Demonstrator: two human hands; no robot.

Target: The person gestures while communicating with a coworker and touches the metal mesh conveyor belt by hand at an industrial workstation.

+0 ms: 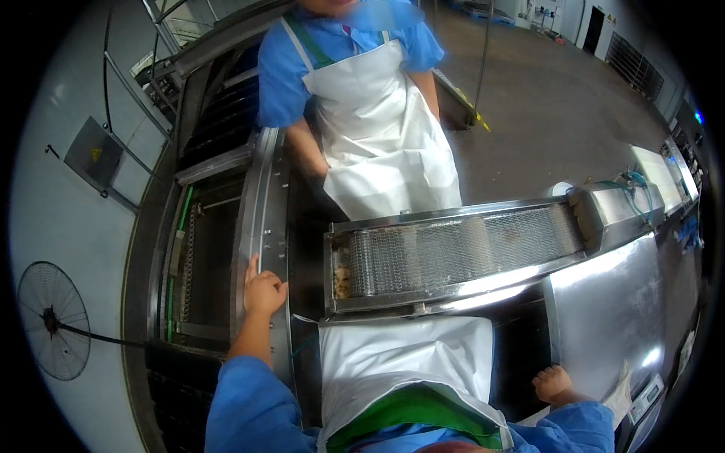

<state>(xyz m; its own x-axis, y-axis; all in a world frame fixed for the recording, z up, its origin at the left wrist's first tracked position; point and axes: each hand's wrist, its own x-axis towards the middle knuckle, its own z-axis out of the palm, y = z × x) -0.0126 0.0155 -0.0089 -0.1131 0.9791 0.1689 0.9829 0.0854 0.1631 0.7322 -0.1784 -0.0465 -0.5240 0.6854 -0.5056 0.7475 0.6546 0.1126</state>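
Way over on the left there's a round fan (53,321) by the wall, plus a grey box (94,155) farther back. Next is a long metal rail (266,211) with the left hand (264,293) on it, index finger stretched out, the others kinda curled. Far side, middle: a co-worker in a white apron (385,136). The mesh belt (461,249) runs between us, off to the right. Near right, the right hand (553,383) is at the metal table's (608,302) edge, fingers bent; can't tell if they're gripping.
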